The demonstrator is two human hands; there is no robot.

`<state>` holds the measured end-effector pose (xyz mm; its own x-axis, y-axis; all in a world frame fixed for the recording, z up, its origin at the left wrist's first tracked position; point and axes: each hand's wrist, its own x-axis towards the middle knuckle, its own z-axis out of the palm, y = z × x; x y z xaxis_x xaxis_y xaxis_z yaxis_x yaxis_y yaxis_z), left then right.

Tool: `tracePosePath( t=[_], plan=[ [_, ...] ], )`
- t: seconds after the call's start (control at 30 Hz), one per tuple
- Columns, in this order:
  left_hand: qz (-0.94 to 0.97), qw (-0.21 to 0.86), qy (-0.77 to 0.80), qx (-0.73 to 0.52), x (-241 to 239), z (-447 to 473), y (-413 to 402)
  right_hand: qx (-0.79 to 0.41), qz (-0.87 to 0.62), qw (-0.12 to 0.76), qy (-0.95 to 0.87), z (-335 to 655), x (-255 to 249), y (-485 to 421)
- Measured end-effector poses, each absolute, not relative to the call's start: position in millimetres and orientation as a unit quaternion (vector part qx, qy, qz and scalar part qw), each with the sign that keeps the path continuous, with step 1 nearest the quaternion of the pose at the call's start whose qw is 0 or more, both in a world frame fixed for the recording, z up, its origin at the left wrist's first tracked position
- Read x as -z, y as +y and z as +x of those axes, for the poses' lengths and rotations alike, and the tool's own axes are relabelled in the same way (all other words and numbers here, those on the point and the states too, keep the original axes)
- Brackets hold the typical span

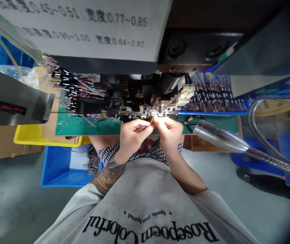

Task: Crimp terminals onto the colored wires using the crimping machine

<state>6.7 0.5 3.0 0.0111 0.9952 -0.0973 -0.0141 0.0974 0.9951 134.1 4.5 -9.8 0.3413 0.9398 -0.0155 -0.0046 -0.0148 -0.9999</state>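
Both hands meet at the machine (145, 98) on the green surface (83, 125). The left hand (133, 135) pinches thin wires (145, 126) (purple, it seems, though blurred); the right hand (169, 130) pinches an orange wire (152, 119) at the die. Wire bundles (211, 93) lie beside.

Both hands met at the machine (145, 101) on the green bench (83, 125): the left hand (132, 135) and right hand (169, 132) pinched thin coloured wires (148, 126) between fingertips.
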Motion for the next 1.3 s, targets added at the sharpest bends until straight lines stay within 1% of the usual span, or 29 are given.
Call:
tracePosePath(
  t=[0.27, 0.5, 0.7, 1.03, 1.3],
  plan=[
    [0.475, 0.522, 0.517, -0.485, -4.3, 6.1, 1.5, -0.406, -0.592, 0.573, -0.395, 131.0, 1.9, 6.2],
    [0.459, 0.530, 0.518, -0.491, 2.4, 6.7, 3.2, -0.406, -0.586, 0.565, -0.415, 131.1, 9.5, 2.4],
    [0.461, 0.534, 0.527, -0.474, 0.1, 8.2, 3.3, -0.388, -0.586, 0.567, -0.429, 131.5, 5.1, 1.3],
    [0.458, 0.532, 0.523, -0.484, -0.4, 9.1, 2.9, -0.407, -0.588, 0.560, -0.419, 133.1, 6.5, 5.6],
    [0.443, 0.552, 0.522, -0.476, -0.3, 7.6, 1.5, -0.407, -0.589, 0.549, -0.431, 136.1, 8.5, 0.1]
  ],
)
